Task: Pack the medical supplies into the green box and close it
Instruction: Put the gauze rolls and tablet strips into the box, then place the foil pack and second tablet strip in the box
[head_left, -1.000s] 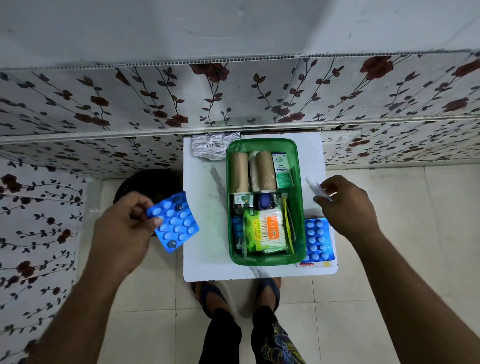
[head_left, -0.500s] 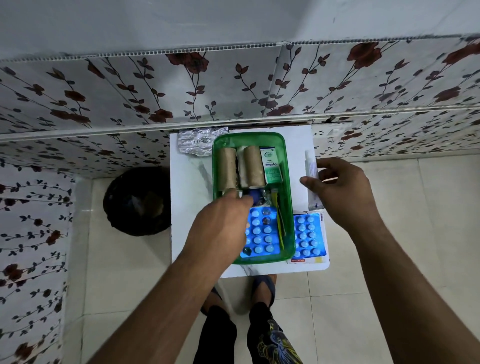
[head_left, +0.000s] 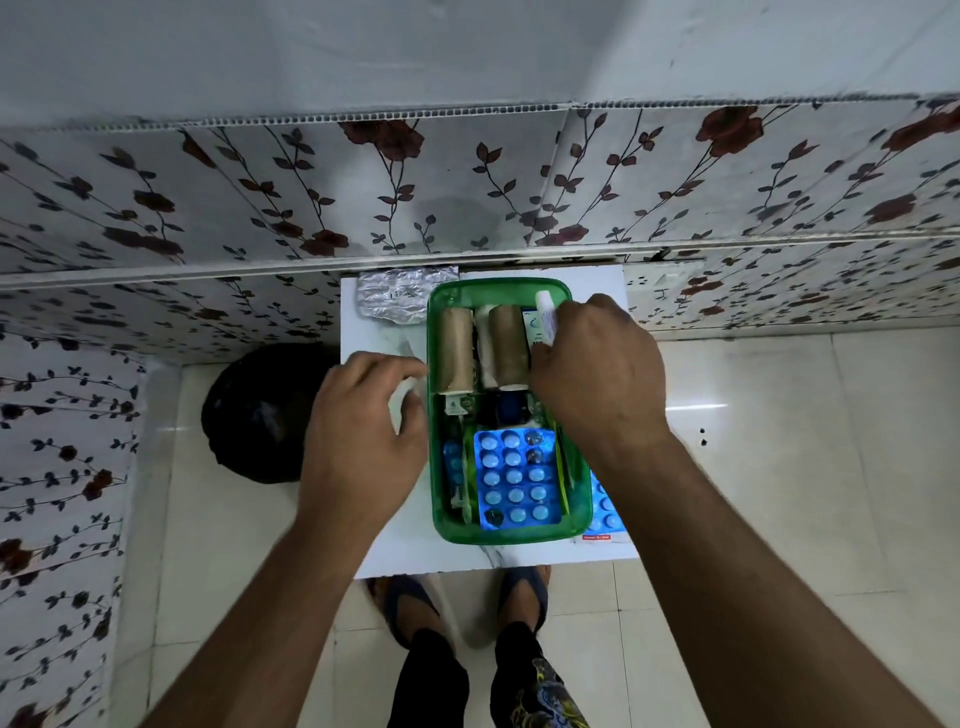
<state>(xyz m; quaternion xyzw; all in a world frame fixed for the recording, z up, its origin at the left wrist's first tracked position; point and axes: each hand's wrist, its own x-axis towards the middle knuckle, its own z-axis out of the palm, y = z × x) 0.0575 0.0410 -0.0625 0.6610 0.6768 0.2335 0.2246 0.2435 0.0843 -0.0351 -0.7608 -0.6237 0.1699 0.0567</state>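
Observation:
The green box (head_left: 440, 525) stands open on a small white table (head_left: 400, 551). Inside lie two brown bandage rolls (head_left: 456, 349), a blue blister pack (head_left: 514, 478) on top at the near end, and small packets. My right hand (head_left: 597, 374) is over the box's far right part, shut on a small white tube (head_left: 546, 310). My left hand (head_left: 363, 431) hovers just left of the box with fingers apart and nothing in it. A second blue blister pack (head_left: 605, 506) lies on the table right of the box. A silver foil pack (head_left: 397, 301) lies at the far left of the table.
A black bin (head_left: 260, 410) stands on the tiled floor left of the table. A floral-papered wall (head_left: 467, 197) rises right behind the table. My feet in sandals (head_left: 410, 597) are under the near table edge. No lid is in view.
My left hand has laid the blue blister pack in the box and drawn back to its left. My right hand has carried the white tube from the table's right side over the box.

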